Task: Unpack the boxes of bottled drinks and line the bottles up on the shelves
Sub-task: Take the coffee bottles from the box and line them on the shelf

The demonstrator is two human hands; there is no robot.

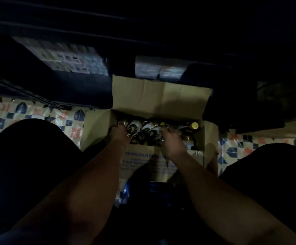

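Cardboard box (pixel 161 99) open, flaps up, betw knees. L hand (pixel 118 133) + R hand (pixel 170 140) curled on bottles (pixel 143 131) inside. Patterned tile floor (pixel 28 112); dark shelves (pixel 37 55) behind.

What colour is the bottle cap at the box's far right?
Yellow cap, head view.

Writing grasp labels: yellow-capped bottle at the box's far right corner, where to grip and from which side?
Take the yellow-capped bottle by its neck just under the cap, coming straight down from above. It stands upright in the cardboard box, tight against the wall and neighbouring bottles, so only the top is free. Both hands are already inside the box.
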